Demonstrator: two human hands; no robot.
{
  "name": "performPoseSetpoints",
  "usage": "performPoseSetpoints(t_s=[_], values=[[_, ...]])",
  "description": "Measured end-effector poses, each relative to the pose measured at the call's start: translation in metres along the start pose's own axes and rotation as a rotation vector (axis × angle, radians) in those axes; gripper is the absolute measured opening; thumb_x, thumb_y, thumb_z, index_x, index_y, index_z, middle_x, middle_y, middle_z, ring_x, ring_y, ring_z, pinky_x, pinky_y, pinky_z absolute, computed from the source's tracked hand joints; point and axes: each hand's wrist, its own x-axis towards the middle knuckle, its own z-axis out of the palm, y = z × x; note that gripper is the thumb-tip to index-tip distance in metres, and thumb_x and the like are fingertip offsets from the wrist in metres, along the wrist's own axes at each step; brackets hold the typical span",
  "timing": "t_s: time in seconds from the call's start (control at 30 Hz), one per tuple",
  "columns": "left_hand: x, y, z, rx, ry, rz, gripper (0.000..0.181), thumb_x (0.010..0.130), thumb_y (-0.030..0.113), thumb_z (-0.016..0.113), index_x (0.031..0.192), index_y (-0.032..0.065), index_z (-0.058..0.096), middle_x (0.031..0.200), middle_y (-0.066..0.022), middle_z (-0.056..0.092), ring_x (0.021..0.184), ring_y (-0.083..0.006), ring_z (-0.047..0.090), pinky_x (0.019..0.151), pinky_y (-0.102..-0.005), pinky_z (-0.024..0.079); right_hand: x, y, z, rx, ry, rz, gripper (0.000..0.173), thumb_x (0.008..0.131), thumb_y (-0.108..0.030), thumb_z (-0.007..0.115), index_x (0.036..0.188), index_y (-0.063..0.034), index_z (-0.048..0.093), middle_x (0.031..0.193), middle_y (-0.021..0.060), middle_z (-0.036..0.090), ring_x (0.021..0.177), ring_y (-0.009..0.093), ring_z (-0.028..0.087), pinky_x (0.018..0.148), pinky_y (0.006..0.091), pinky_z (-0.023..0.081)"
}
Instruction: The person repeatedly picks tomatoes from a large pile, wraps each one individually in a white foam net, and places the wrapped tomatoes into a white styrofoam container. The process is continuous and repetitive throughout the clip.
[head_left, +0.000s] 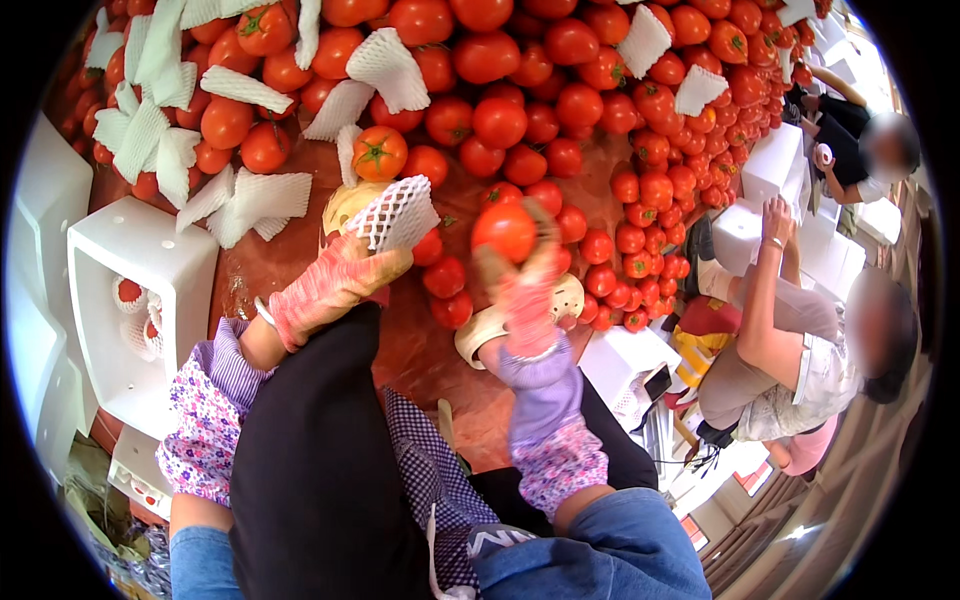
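Observation:
My left hand (337, 281), in a pink and cream work glove, holds a white foam net sleeve (397, 214). To its right my right hand (525, 274), gloved alike and blurred, has its fingers around a red tomato (504, 232). The sleeve and this tomato are apart. Beyond both hands lies a large heap of red tomatoes (499, 120), with loose foam net sleeves (266, 195) scattered on its left part. A tomato with a green calyx (379, 153) lies just beyond my left hand.
At the left stands an open white foam box (142, 315) with net-wrapped tomatoes inside. Another white box (626, 360) is at the right, near my knee. Several people are farther right, one seated person (787, 360) with raised hands. My cream clogs (480, 334) rest on the reddish floor (420, 367).

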Motion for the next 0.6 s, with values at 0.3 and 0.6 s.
performPoseSetpoints(t_s=[0.3,0.6], values=[[-0.016,-0.004,0.006,-0.527,-0.091,0.048,0.075,0.078,0.040,0.068,0.134,0.0001,0.037,0.125,-0.0079,0.049,0.112,-0.0179,0.050,0.097,-0.0304,0.039,0.005,-0.022,0.046,0.206,-0.207,-0.097,0.025,0.080,-0.006,0.057,0.105,0.0000,0.060,0.117,0.0164,0.054,0.107,0.032,0.053,0.092,0.0368,0.043],[-0.031,-0.013,-0.022,-0.377,-0.289,-0.042,0.097,0.064,0.057,0.073,0.134,-0.0010,0.036,0.128,-0.0100,0.048,0.115,-0.0198,0.050,0.100,-0.0341,0.038,-0.009,-0.026,0.050,0.911,-0.694,0.726,0.042,0.092,-0.041,0.052,0.116,-0.0063,0.056,0.107,0.0006,0.061,0.099,0.009,0.055,0.090,0.0260,0.043]])
